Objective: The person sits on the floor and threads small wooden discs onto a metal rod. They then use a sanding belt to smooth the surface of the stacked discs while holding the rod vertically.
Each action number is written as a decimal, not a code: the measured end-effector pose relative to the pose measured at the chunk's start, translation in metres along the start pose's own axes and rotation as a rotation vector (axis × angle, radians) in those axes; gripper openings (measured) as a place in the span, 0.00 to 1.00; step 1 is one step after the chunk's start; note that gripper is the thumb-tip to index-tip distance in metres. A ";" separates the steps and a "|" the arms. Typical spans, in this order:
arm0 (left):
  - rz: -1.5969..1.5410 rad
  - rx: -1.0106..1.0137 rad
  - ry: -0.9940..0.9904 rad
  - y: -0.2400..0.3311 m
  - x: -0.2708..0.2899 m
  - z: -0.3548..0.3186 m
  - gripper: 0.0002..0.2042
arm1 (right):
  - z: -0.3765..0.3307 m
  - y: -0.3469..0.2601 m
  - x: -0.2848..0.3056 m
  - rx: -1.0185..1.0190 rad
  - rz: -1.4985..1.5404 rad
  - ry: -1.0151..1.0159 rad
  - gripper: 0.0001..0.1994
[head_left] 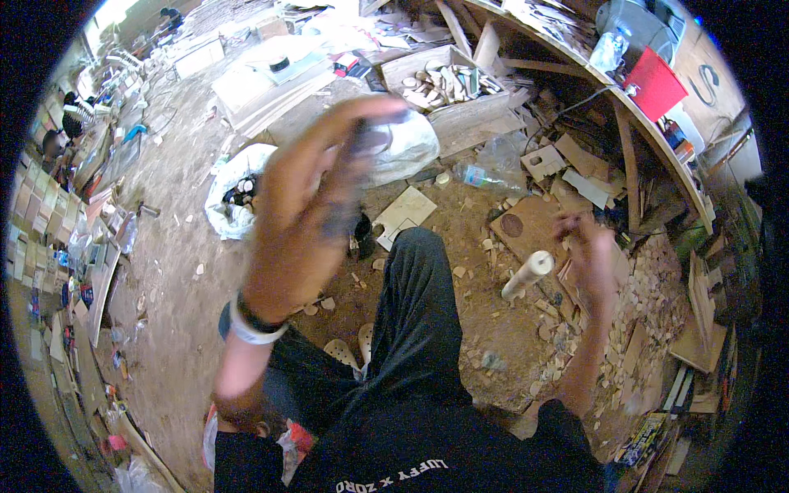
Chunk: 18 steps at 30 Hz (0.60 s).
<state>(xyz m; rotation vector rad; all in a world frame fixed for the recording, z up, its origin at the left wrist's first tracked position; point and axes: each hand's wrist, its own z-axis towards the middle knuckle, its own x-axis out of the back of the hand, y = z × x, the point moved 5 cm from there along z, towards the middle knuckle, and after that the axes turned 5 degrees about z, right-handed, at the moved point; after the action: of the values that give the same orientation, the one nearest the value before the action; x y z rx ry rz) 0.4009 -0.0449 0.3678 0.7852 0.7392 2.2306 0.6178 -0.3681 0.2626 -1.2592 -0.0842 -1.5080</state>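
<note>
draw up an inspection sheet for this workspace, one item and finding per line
Surface: brown dirt floor, strewn with wood chips, more thickly at the right.
Job's things: pale cylinder near the right hand, apart from it in this view; flat wooden board with a dark oval mark, beyond the cylinder.
Clutter: white sack holding small pieces; plastic bottle; open wooden box of wood pieces.
Grip: left hand raised, right hand lower; both blurred, so whether either holds anything can't be told.
Cables: one thin, dark, cable-like line near the bench at right; its ends are unclear.
Surroundings: bench with a red container at right; stacked wood blocks at far left.
</note>
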 end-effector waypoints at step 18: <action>1.130 1.146 0.155 -0.196 0.211 -0.578 0.16 | 0.091 0.223 0.113 -0.167 -0.107 0.015 0.12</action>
<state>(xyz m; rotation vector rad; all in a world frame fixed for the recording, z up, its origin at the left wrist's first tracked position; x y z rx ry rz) -0.0526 0.0670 -0.0778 1.9371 2.1256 2.6602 0.8631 -0.4714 0.2613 -1.3947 -0.0162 -1.6432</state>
